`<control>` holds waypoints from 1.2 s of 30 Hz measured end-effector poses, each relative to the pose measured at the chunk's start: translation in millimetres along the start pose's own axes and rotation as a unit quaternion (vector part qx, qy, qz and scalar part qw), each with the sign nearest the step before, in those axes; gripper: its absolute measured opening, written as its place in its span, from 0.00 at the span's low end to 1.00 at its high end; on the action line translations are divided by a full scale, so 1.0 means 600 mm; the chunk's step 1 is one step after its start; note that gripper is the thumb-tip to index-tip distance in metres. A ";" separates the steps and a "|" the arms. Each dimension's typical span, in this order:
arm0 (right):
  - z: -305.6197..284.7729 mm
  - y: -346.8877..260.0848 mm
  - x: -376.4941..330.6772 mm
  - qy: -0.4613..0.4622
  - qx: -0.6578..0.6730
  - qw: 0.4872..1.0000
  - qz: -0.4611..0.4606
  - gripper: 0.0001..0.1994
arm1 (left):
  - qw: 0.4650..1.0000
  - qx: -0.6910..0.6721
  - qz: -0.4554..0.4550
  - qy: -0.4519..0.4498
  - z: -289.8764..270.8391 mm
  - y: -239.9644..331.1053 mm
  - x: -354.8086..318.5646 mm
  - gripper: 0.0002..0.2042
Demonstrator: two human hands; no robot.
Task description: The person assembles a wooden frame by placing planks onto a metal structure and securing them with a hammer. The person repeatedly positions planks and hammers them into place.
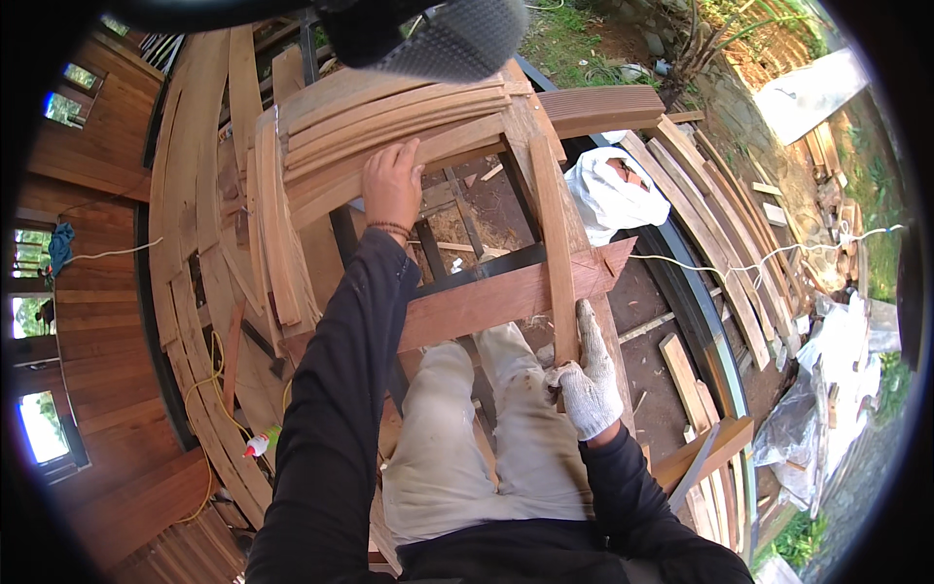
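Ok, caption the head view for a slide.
Bare left hand rests on stacked boards; gloved right hand grips an upright slat.

Place: timber building site (half outdoors)
Signs: stacked planks [389,117], bare frame beam [486,297], scrap wood [681,370], grass [574,39]

2 hands [392,185], 1 glue bottle [261,444].

A crumpled white bag [613,195] lies beyond the right hand, up and to the right of it, beside a curved dark metal rail [702,321]. Loose wooden offcuts [683,375] sit just right of that hand on the dark floor. A white cord [769,261] stretches away farther right, over curved planks [725,243]. Below the left hand, well to the lower left, a small glue bottle [261,443] lies near a yellow cable [209,389]
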State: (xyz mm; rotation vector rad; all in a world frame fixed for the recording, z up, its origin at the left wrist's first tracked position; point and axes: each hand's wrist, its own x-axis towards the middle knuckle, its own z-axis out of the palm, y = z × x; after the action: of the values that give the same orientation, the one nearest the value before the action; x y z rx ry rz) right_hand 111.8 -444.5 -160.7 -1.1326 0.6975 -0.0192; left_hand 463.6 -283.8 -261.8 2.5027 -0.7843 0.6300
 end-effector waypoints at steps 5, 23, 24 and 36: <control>0.013 -0.016 0.002 0.040 -0.029 0.999 0.007 0.47 | 1.000 -0.019 -0.019 -0.009 0.000 -0.010 0.002 0.21; -0.013 -0.101 0.050 0.025 -0.138 0.988 0.067 0.46 | 0.997 -0.023 -0.021 -0.067 -0.014 -0.015 0.014 0.20; -0.022 -0.105 0.055 0.025 -0.132 0.989 0.069 0.46 | 0.997 -0.025 -0.021 -0.071 -0.014 -0.016 0.016 0.20; -0.027 -0.088 0.075 0.023 -0.231 0.972 -0.027 0.42 | 0.993 -0.010 -0.031 -0.114 -0.014 -0.014 0.026 0.19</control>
State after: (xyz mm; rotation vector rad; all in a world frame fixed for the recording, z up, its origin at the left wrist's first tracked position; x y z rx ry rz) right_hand 156.4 -497.3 -143.3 -1.6030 0.7330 0.0741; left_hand 477.7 -279.3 -249.0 2.5996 -0.7844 0.3153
